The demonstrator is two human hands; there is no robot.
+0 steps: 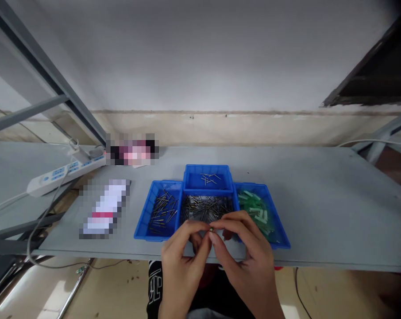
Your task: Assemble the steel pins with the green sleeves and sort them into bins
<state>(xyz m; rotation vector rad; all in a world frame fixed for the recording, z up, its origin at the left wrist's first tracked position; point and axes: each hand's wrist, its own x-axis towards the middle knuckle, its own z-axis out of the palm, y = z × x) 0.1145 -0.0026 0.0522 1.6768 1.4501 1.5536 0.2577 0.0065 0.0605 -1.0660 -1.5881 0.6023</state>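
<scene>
My left hand and my right hand meet fingertip to fingertip at the table's near edge. Both are pinched on one small metal pin. Just behind them is a blue tray holding several grey metal pins. To its left stands a blue tray with several darker and brass-coloured pins. On the right, a blue tray holds green and white plastic pieces, and my right hand covers its near corner. A smaller blue tray at the back holds a few pins.
A grey table runs along a white wall. A white power strip with its cable lies at the far left. Two blurred objects lie left of the trays. Metal frame bars rise on the left.
</scene>
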